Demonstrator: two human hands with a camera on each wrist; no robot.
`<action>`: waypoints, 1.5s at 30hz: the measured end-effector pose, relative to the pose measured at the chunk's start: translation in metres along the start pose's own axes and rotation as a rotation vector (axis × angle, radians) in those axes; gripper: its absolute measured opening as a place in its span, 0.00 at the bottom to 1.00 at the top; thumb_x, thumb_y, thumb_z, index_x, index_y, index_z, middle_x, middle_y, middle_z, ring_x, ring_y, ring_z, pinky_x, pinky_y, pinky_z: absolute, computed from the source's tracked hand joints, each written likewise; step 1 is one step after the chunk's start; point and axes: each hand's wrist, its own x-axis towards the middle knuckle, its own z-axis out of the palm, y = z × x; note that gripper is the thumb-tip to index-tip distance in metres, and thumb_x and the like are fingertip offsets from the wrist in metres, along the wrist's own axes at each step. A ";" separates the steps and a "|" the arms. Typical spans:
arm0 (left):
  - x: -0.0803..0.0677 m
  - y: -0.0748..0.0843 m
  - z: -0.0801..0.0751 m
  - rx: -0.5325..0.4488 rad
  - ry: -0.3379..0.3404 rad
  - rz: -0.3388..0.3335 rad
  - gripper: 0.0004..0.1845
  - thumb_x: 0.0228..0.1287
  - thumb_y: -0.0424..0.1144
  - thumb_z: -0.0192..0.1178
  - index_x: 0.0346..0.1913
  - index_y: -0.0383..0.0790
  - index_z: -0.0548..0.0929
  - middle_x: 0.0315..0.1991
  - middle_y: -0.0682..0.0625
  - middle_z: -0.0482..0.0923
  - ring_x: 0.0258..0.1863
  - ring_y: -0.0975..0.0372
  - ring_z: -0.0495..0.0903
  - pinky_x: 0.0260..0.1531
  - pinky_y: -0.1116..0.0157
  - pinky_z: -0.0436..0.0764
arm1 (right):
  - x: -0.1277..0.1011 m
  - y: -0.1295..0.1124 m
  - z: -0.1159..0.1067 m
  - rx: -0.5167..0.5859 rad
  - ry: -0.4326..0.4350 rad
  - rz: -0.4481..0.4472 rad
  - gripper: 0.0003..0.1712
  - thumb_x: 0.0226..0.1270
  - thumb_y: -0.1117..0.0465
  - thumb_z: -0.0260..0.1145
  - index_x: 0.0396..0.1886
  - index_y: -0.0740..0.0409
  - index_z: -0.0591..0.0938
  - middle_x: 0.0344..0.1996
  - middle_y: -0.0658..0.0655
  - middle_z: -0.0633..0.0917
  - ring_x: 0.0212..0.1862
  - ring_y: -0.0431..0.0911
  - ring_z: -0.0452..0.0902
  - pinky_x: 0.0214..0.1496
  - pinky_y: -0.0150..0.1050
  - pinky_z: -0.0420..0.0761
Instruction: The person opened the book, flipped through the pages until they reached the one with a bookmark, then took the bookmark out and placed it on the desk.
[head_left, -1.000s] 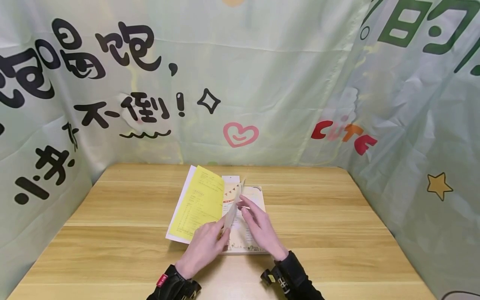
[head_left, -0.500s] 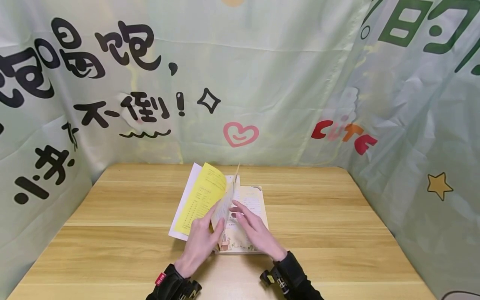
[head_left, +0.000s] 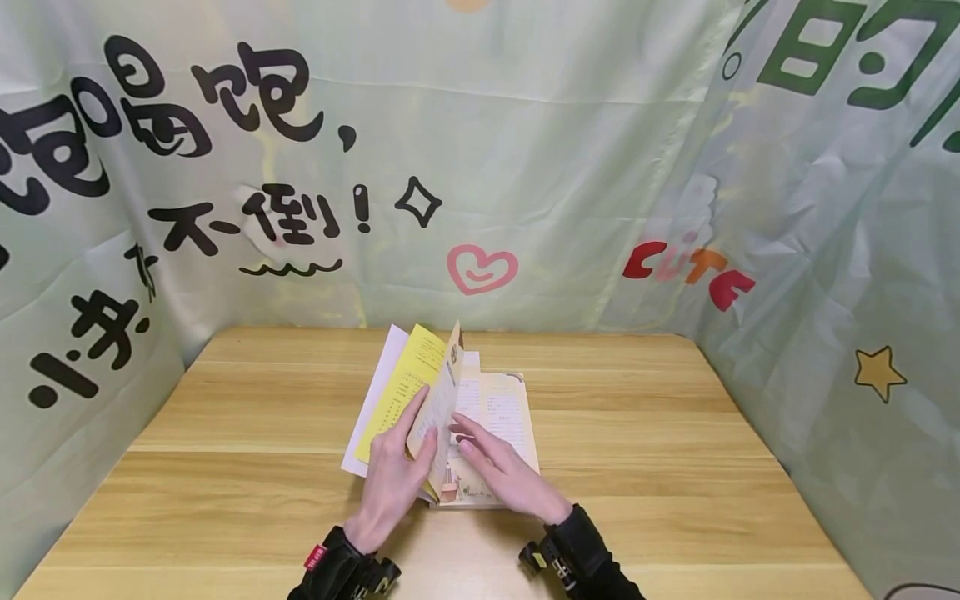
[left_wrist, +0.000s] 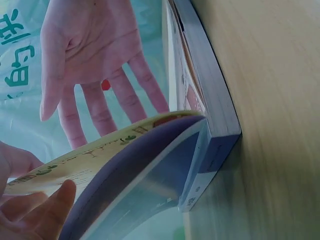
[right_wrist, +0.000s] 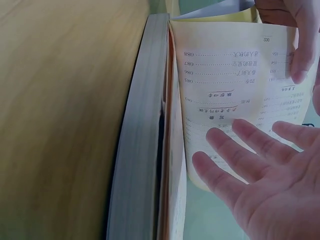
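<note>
1. The book (head_left: 491,433) shows matt paper pages, cream and yellow.
2. The counter (head_left: 675,467) is smooth, light wood with visible grain.
3. A thin, creased cloth backdrop (head_left: 570,167) carries printed lettering.

A wooden table (head_left: 675,467) boxed in by a pale green printed cloth (head_left: 570,150).

The table runs left, right and ahead of the grip in pale planks. The cloth hangs behind and on both sides of the grip, printed with black characters (head_left: 202,100), a pink heart (head_left: 482,268), red and orange letters (head_left: 686,272) and a yellow star (head_left: 879,372) far right.
</note>
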 end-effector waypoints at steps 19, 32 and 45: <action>0.010 -0.008 -0.019 0.314 0.022 0.105 0.30 0.52 0.23 0.70 0.62 0.38 0.81 0.67 0.42 0.78 0.45 0.49 0.88 0.40 0.54 0.89 | -0.001 0.001 0.001 -0.085 -0.086 -0.023 0.33 0.84 0.47 0.43 0.79 0.57 0.59 0.75 0.60 0.69 0.75 0.53 0.67 0.78 0.55 0.67; 0.012 -0.020 -0.034 0.573 -0.188 -0.046 0.26 0.51 0.37 0.75 0.56 0.37 0.84 0.63 0.35 0.79 0.64 0.37 0.77 0.63 0.39 0.76 | -0.003 0.002 0.004 -0.135 -0.131 -0.015 0.33 0.83 0.43 0.43 0.78 0.56 0.63 0.75 0.55 0.71 0.74 0.50 0.69 0.78 0.51 0.68; 0.004 -0.022 -0.028 0.531 -0.396 -0.081 0.28 0.60 0.40 0.70 0.61 0.31 0.80 0.67 0.31 0.74 0.71 0.40 0.71 0.73 0.38 0.65 | -0.003 0.003 0.004 -0.176 -0.176 -0.007 0.35 0.82 0.41 0.42 0.79 0.53 0.60 0.73 0.55 0.73 0.74 0.51 0.70 0.76 0.49 0.72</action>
